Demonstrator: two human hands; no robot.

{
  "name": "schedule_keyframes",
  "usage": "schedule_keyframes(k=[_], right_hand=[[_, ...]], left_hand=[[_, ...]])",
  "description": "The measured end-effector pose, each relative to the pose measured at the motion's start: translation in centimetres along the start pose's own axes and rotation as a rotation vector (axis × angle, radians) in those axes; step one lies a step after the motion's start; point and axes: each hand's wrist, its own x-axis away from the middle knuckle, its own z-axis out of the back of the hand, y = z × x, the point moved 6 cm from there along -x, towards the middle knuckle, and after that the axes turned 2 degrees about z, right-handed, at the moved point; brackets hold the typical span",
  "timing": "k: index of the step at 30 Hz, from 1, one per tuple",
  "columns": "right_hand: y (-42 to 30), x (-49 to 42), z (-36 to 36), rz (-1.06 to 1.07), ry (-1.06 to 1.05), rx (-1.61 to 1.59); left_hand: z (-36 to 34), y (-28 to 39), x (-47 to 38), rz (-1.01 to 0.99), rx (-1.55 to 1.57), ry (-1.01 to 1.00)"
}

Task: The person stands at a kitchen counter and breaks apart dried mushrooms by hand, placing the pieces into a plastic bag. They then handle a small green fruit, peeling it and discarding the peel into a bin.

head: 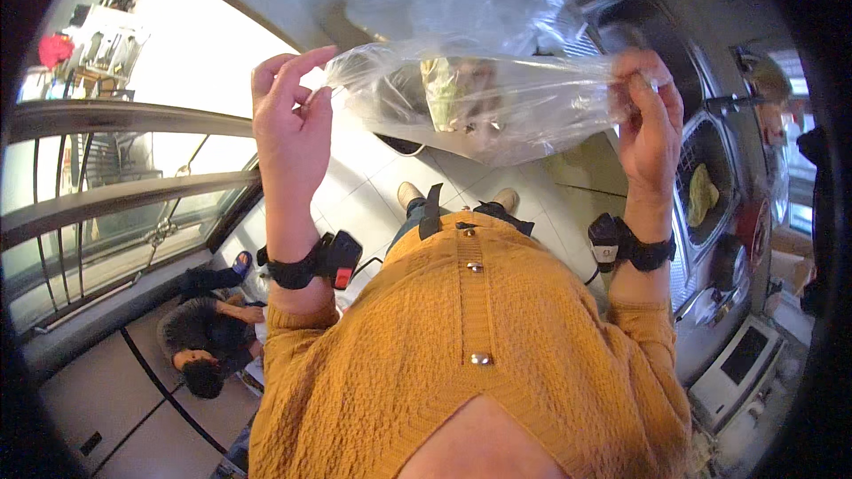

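Observation:
A clear plastic bag [552, 100] is stretched sideways between my two hands, in front of my body. My left hand [289, 113] holds its left end near the fingertips, the index finger extended. At the other end, my right hand [645, 113] pinches the gathered film between thumb and fingers, slightly blurred. A pale green leafy piece [439, 96] shows through the film; whether it lies inside the bag or behind it, I cannot tell. More crumpled clear plastic [459, 0] lies beyond the bag. Each wrist carries a black strap with a small device.
To the right is a metal sink, with a yellowish-green leaf [701, 194] in its near basin. A faucet [729, 104] reaches over it. Further back on that side sits a white appliance [737, 354]. Barred windows [133, 199] line the left, where another person [206, 339] sits low.

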Motion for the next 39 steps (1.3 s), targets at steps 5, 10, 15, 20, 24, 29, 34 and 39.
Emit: schedule_keyframes(k=[5,10,15,20,24,29,34,39], right_hand=[[-1.1,0.3,3.1,0.074,-0.152,0.2],[-1.0,1.1,3.5,0.092,-0.334,0.339],[-1.2,2.0,8.4,-0.042,-0.275,0.482],[-1.9,2.9,12.9,-0.125,-0.191,0.515],[-2.8,3.2,13.8,-0.164,-0.31,0.628],[-4.1,2.2,10.0,0.282,-0.564,0.567],[-3.1,0.6,11.6,0.063,-0.463,0.709],[-2.4,0.5,11.3,0.194,-0.362,0.616]], left_hand=[[-7.8,6.5,0.8,0.069,0.928,-0.544],[-18.2,12.1,3.7,-0.081,0.518,-0.821],[-23.2,12.4,4.8,0.023,0.516,-0.852],[-26.3,11.9,5.5,0.58,1.143,-0.911],[-27.1,11.7,4.1,0.567,0.98,-0.843],[-27.9,17.3,6.1,-0.39,0.396,-1.088],[-27.5,17.0,7.5,-0.367,0.12,-1.37],[-28.5,15.9,8.1,-0.044,0.269,-1.303]])
